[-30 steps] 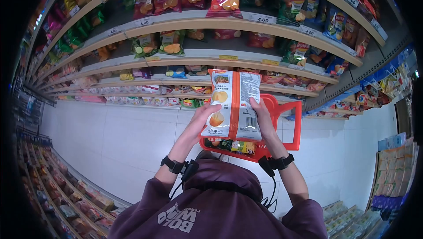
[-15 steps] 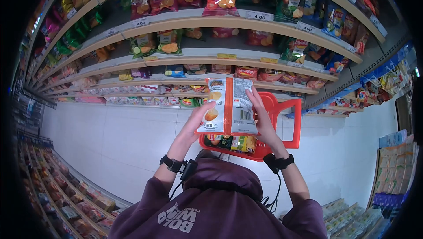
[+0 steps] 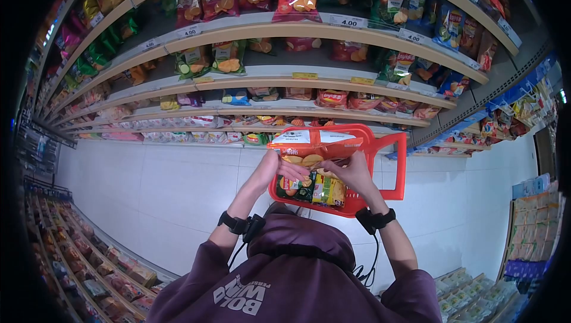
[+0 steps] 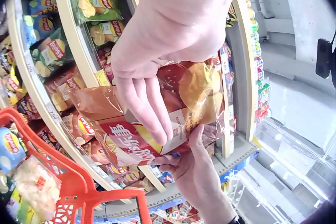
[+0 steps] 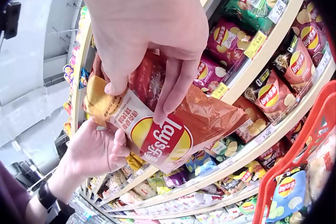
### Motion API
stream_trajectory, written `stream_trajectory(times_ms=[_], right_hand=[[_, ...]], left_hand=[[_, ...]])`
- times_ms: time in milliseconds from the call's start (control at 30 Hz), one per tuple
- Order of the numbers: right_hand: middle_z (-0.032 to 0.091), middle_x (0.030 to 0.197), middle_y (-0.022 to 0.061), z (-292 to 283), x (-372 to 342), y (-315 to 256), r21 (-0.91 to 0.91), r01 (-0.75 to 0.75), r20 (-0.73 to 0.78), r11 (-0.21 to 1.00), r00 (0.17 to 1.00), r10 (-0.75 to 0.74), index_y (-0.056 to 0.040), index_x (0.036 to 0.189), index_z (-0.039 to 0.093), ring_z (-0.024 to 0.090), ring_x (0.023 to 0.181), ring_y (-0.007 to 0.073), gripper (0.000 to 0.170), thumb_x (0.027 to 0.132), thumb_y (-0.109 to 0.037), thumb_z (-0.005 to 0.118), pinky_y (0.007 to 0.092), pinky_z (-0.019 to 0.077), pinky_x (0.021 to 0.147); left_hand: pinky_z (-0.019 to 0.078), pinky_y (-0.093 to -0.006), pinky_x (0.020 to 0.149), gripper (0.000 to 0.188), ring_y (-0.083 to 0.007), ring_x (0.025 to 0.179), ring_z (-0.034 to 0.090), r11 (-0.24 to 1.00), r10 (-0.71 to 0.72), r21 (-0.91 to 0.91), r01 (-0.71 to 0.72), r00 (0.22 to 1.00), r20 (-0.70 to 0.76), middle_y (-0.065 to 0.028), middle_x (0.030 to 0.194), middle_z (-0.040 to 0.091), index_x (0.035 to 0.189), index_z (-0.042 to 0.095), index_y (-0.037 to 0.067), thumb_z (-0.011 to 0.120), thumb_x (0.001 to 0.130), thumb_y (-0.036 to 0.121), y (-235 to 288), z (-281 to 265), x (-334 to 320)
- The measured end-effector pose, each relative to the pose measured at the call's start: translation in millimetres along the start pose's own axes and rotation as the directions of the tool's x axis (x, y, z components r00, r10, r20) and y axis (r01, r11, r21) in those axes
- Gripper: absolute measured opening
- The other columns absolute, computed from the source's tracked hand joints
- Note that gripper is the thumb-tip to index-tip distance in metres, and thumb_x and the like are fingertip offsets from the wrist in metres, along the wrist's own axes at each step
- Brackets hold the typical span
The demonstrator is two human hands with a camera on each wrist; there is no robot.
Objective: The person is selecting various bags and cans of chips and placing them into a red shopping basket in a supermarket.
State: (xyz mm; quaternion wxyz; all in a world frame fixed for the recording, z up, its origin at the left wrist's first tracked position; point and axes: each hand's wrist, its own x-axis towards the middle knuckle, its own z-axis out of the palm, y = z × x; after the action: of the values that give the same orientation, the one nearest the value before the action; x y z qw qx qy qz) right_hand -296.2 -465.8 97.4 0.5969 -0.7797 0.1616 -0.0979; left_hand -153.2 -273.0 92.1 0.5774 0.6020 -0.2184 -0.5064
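A brown-orange Lay's chip bag (image 3: 291, 150) is tilted between my two hands above the red shopping basket (image 3: 352, 207). Its printed front, upside down in the head view, faces me. My left hand (image 3: 269, 172) holds one side, with long fingers laid across the front (image 4: 147, 106); its thumb is hidden in the left wrist view. On the other side my right hand (image 3: 352, 174) pinches the bag between thumb and fingers, which shows plainly in the right wrist view (image 5: 157, 61). A dark green bag (image 3: 300, 187) and a yellow bag (image 3: 328, 191) lie in the basket below.
Curved shelves (image 3: 250, 79) full of chip bags and price tags run across the front. The basket's handle (image 3: 401, 168) sticks out to the right. Snack racks (image 3: 89, 251) stand behind on the left, with white tiled floor (image 3: 166, 186) between.
The bag has come down toward the basket and tipped over, so its orange front shows in place of the white back. Both hands moved with it, and the fingers shifted on the bag.
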Motion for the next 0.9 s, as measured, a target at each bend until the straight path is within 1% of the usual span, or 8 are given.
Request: stream_trajectory(times_ms=[133, 233, 333, 400, 533, 733, 833, 900], right_hand=[[0.071, 0.095, 0.0094, 0.3, -1.1, -4.0, -0.024, -0.022, 0.039, 0.999, 0.999, 0.023, 0.0002, 0.106, 0.065, 0.069, 0.086, 0.0169, 0.032, 0.079, -0.013, 0.077, 0.0289, 0.0552, 0.078], [0.065, 0.114, 0.0121, -1.9, -2.1, -1.8, -0.141, 0.061, 0.088, 0.988, 0.995, -0.048, -0.0031, 0.113, 0.063, 0.063, 0.106, 0.021, 0.039, 0.076, -0.01, 0.077, 0.032, 0.0504, 0.091], [0.051, 0.136, 0.0132, -0.1, -3.3, -0.5, -0.086, 0.216, 0.059, 0.973, 0.976, -0.211, -0.0082, 0.124, 0.056, 0.051, 0.124, 0.0256, 0.054, 0.074, -0.003, 0.075, 0.0347, 0.0426, 0.102], [0.031, 0.151, 0.0122, -2.9, -4.1, -1.9, -0.04, 0.325, 0.106, 0.945, 0.941, -0.32, -0.0152, 0.139, 0.043, 0.042, 0.132, 0.0306, 0.077, 0.071, 0.008, 0.071, 0.037, 0.0398, 0.107], [0.02, 0.156, 0.0105, -2.0, -7.7, -14.2, -0.334, 0.427, 0.233, 0.84, 0.901, -0.365, -0.0189, 0.142, 0.041, 0.036, 0.135, 0.032, 0.087, 0.065, 0.013, 0.066, 0.0405, 0.0416, 0.106], [0.029, 0.152, 0.0101, -12.2, -1.0, -7.5, -0.645, 0.442, 0.231, 0.624, 0.89, -0.392, -0.0182, 0.139, 0.046, 0.046, 0.126, 0.0287, 0.074, 0.071, 0.009, 0.062, 0.0391, 0.0446, 0.102], [0.035, 0.149, 0.01, -18.8, 0.7, 1.7, -0.646, 0.457, 0.216, 0.611, 0.878, -0.427, -0.0135, 0.137, 0.047, 0.044, 0.128, 0.029, 0.062, 0.08, 0.006, 0.059, 0.0405, 0.0443, 0.102], [0.037, 0.146, 0.0133, -12.8, -0.1, 3.9, -0.505, 0.414, 0.183, 0.758, 0.909, -0.374, -0.0103, 0.139, 0.042, 0.045, 0.127, 0.0304, 0.059, 0.084, -0.001, 0.06, 0.0405, 0.0434, 0.102]], left_hand=[[0.0566, -0.0286, 0.073, 0.068, -0.0297, 0.082, 0.07, 0.999, 0.007, -0.034, -0.007, 1.0, -0.008, -0.0238, 0.096, 0.069, 0.14, 0.03, -0.007, 0.001, 0.099, 0.04, -1.1, -1.4, -1.9], [0.0567, -0.0269, 0.071, 0.063, -0.0287, 0.093, 0.068, 0.995, 0.037, -0.091, -0.038, 0.999, -0.009, -0.0268, 0.111, 0.063, 0.147, 0.011, -0.004, 0.02, 0.102, 0.039, -2.6, -7.6, -2.8], [0.055, -0.0292, 0.079, 0.079, -0.0267, 0.109, 0.061, 0.968, 0.125, -0.186, -0.168, 0.967, -0.223, -0.0276, 0.13, 0.05, 0.149, -0.004, 0.0, 0.045, 0.098, 0.036, 11.1, 3.5, -6.8], [0.0518, -0.0311, 0.087, 0.09, -0.0248, 0.115, 0.057, 0.974, 0.102, -0.167, -0.15, 0.959, -0.264, -0.0248, 0.137, 0.044, 0.149, -0.003, 0.0, 0.057, 0.092, 0.035, 19.5, 8.7, -12.4], [0.0455, -0.0337, 0.098, 0.095, -0.0214, 0.117, 0.055, 0.977, 0.177, -0.072, -0.198, 0.957, -0.231, -0.0161, 0.132, 0.049, 0.147, 0.013, 0.0, 0.076, 0.079, 0.018, 13.5, 7.9, -11.4], [0.0496, -0.0342, 0.094, 0.092, -0.0198, 0.114, 0.057, 0.948, 0.296, -0.019, -0.317, 0.905, -0.305, -0.0132, 0.129, 0.052, 0.142, 0.023, 0.001, 0.082, 0.07, 0.006, 1.9, 5.6, -5.8], [0.0508, -0.0347, 0.092, 0.095, -0.021, 0.114, 0.058, 0.91, 0.413, 0.144, -0.389, 0.823, -0.389, -0.0152, 0.13, 0.052, 0.142, 0.022, 0.0, 0.082, 0.069, 0.007, -2.2, 8.5, -1.2], [0.0513, -0.0349, 0.09, 0.098, -0.024, 0.113, 0.059, 0.858, 0.498, 0.365, -0.362, 0.761, -0.415, -0.0175, 0.131, 0.051, 0.143, 0.019, 0.0, 0.082, 0.069, 0.01, 2.0, 12.7, -3.4]])
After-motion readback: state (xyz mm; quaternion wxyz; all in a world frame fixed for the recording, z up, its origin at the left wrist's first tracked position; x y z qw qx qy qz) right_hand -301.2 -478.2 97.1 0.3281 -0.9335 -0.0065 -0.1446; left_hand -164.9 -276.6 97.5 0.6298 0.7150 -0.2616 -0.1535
